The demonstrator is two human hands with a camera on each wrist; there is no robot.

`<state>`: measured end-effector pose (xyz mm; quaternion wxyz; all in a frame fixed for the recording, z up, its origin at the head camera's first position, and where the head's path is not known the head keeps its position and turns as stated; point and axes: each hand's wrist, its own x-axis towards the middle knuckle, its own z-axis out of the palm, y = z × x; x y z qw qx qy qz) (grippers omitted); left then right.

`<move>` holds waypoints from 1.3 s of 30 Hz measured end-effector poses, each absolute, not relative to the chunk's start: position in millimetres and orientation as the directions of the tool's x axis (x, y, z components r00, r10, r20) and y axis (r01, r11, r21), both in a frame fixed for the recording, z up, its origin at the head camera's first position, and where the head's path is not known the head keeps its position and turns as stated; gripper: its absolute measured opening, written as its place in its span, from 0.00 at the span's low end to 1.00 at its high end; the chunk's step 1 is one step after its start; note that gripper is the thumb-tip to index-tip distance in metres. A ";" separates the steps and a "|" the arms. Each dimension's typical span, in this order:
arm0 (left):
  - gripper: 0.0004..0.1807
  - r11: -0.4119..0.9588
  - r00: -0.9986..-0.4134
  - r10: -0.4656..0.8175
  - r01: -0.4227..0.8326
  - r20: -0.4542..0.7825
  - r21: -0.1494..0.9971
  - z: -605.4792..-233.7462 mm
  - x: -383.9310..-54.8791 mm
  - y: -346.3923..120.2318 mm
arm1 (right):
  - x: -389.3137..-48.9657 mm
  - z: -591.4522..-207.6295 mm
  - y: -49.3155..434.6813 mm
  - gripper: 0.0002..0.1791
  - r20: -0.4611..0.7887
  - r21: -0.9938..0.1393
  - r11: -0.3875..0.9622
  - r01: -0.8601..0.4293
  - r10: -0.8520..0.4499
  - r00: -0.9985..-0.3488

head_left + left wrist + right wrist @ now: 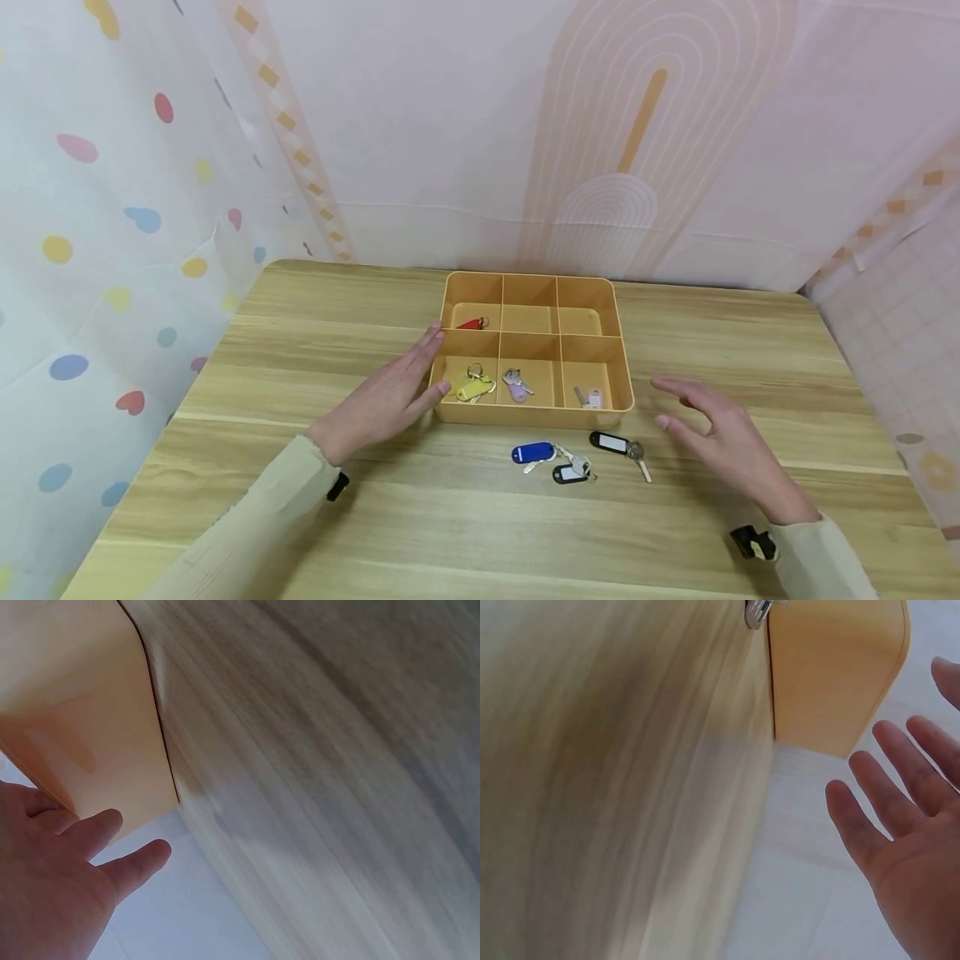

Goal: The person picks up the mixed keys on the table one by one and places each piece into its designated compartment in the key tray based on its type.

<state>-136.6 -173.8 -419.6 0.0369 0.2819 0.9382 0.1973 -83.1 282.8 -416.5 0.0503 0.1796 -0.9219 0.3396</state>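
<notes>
My left hand (386, 400) rests at the left side of an orange divided tray (531, 417), its fingers fairly straight along the wall. To the right of the tray my right hand (723, 437) is held apart from it, fingers extended and holding nothing. Inside the tray lie a red key tag (472, 323) at the back left, a yellow key tag (474, 389) with keys at the front left, a purple-tagged key (517, 387) at the front middle and a pink-tagged key (595, 398) at the front right.
In front of the tray, on the wooden table (420, 525), lie a blue key tag (534, 452), a black-rimmed key tag (572, 473) and another black key tag (609, 442) with its key. A patterned cloth (450, 125) hangs behind the table.
</notes>
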 end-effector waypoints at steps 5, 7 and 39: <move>0.43 0.760 -0.837 0.546 0.518 0.047 0.393 -419.8 -137.0 -173.8 | -83.3 -418.0 286.2 0.22 0.200 -0.593 0.719 -0.362 -0.303 -0.932; 0.43 0.760 -0.836 0.546 0.519 0.047 0.392 -419.9 -137.1 -173.8 | -83.1 -418.3 286.9 0.21 0.183 -0.596 0.719 -0.357 -0.311 -0.933; 0.42 0.751 -0.836 0.546 0.515 0.050 0.413 -421.7 -136.1 -174.3 | -82.0 -440.6 278.4 0.12 -0.058 -0.718 0.642 -0.269 -0.440 -0.896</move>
